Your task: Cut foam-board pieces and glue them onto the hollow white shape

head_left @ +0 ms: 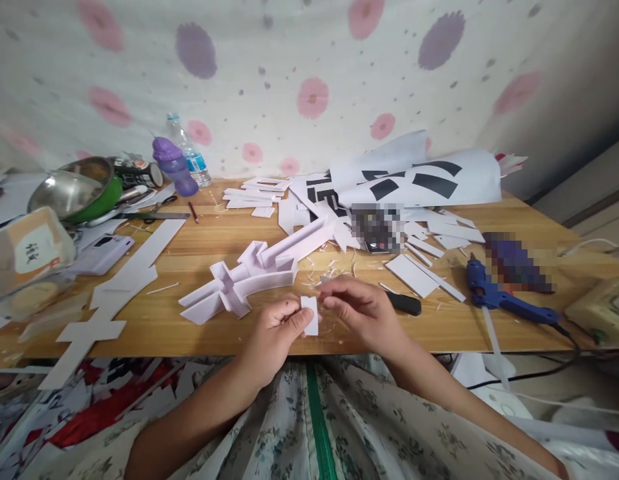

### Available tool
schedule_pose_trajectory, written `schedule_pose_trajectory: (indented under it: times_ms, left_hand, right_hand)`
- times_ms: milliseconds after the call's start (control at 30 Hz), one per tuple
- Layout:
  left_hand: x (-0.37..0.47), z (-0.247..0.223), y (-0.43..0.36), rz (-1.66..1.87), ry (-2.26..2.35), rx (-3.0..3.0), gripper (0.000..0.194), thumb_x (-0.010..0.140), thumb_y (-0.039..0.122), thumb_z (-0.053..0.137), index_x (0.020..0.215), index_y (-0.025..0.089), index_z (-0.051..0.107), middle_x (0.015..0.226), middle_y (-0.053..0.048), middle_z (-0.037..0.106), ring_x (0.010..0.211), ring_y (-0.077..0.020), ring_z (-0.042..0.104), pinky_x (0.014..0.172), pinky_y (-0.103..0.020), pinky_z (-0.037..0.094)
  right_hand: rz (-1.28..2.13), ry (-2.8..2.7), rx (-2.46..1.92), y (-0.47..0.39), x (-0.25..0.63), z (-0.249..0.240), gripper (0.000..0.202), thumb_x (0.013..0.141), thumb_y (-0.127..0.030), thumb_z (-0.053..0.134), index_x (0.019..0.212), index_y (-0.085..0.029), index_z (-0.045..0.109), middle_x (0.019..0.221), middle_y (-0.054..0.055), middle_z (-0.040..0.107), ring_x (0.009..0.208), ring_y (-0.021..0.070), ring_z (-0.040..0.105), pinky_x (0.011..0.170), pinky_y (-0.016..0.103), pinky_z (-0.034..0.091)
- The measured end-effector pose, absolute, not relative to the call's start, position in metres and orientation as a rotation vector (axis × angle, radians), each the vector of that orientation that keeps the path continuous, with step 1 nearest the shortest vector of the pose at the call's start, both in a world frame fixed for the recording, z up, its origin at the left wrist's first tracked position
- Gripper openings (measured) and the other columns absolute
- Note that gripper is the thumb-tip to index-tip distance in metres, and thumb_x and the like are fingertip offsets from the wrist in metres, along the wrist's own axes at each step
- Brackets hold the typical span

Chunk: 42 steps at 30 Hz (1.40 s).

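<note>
While the left grip pinches it between the thumb in front and the fingers behind, a small white piece stands upright just above the front part of the worktop. It is plain and smooth, roughly rectangular, taller than wide, with straight long sides and a top edge that dips a little. It looks thin; the thumb covers part of its left side, and the fingers hide most of its back.

Just to its right is the right grip, fingers bent, thumb and forefinger close to each other; whether they press together or hold something tiny, I cannot tell.

Behind and left of the hands lies a hollow white frame, built of thin upright walls that cross and branch, one long arm reaching away to the right. Farther left, a flat white cutout has similar crossing arms, its near end jutting past the worktop's front edge. A black handle rests just beyond the right grip, near white strips. Well to the right lies a blue glue gun, a pale stick at its back.
</note>
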<state>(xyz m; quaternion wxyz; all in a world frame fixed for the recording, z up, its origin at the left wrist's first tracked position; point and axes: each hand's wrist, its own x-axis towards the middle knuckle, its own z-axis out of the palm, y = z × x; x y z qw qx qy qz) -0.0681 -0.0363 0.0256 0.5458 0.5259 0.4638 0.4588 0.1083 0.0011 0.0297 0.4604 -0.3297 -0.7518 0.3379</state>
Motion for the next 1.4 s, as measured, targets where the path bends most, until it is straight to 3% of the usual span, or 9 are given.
schedule_pose_trajectory:
  times_ms: [133,200,400,600,700,833,1400]
  left_hand:
    - [-0.05,0.024,-0.028,1.099,1.018,1.01,0.026,0.078,0.042,0.063,0.073,0.016,0.062,0.07,0.0,0.058,0.056,-0.0098,0.051,0.054,-0.022,0.043]
    - [-0.043,0.025,-0.025,1.109,0.966,0.927,0.026,0.075,0.04,0.068,0.07,0.016,0.059,0.064,0.003,0.054,0.055,-0.0092,0.05,0.053,-0.022,0.044]
    - [-0.035,0.032,-0.021,1.148,0.874,0.687,0.033,0.071,0.043,0.072,0.065,0.015,0.053,0.053,0.005,0.05,0.045,-0.0069,0.043,0.046,-0.021,0.044]
    - [-0.034,0.037,-0.022,1.113,0.765,0.495,0.034,0.067,0.039,0.076,0.063,0.015,0.052,0.047,0.005,0.051,0.04,-0.0056,0.04,0.04,-0.018,0.04]
    - [-0.034,0.039,-0.023,1.096,0.732,0.426,0.029,0.066,0.031,0.077,0.062,0.016,0.052,0.04,0.006,0.047,0.037,-0.0053,0.038,0.038,-0.016,0.037]
    - [-0.035,0.039,-0.024,1.062,0.716,0.371,0.022,0.071,0.022,0.071,0.063,0.016,0.052,0.039,0.008,0.043,0.035,-0.0043,0.037,0.038,-0.015,0.035]
    - [-0.038,0.038,-0.029,1.083,0.699,0.383,0.038,0.064,0.038,0.079,0.059,0.015,0.05,0.039,0.008,0.044,0.033,-0.0031,0.036,0.037,-0.015,0.035]
  right_hand:
    - [0.104,-2.104,-1.312,0.013,0.145,0.022,0.027,0.086,-0.028,0.056,0.106,-0.013,0.064,0.095,0.013,0.066,0.088,0.0275,0.06,0.076,0.043,0.05]
    - [-0.044,-2.264,-1.49,0.017,0.156,0.016,0.033,0.082,-0.031,0.062,0.109,-0.013,0.064,0.101,0.014,0.065,0.094,0.0313,0.058,0.08,0.045,0.048]
    - [-0.048,-2.349,-1.597,0.018,0.159,0.009,0.022,0.084,-0.026,0.057,0.102,-0.015,0.064,0.095,0.012,0.064,0.088,0.0279,0.059,0.074,0.039,0.049]
    - [0.289,-2.241,-1.016,-0.002,0.155,0.029,0.033,0.094,-0.034,0.043,0.118,-0.013,0.051,0.091,0.01,0.063,0.079,0.0196,0.06,0.065,0.029,0.048]
    - [0.281,-2.318,-0.902,-0.009,0.148,0.035,0.038,0.095,-0.04,0.038,0.117,-0.012,0.051,0.079,0.008,0.062,0.068,0.0181,0.057,0.056,0.028,0.044]
    - [0.201,-2.349,-0.86,-0.011,0.143,0.037,0.04,0.095,-0.041,0.037,0.117,-0.011,0.052,0.08,0.008,0.063,0.067,0.0181,0.056,0.056,0.028,0.042]
    - [0.13,-2.347,-0.804,-0.012,0.142,0.039,0.039,0.095,-0.043,0.039,0.113,-0.012,0.054,0.078,0.007,0.063,0.064,0.017,0.054,0.054,0.028,0.04]
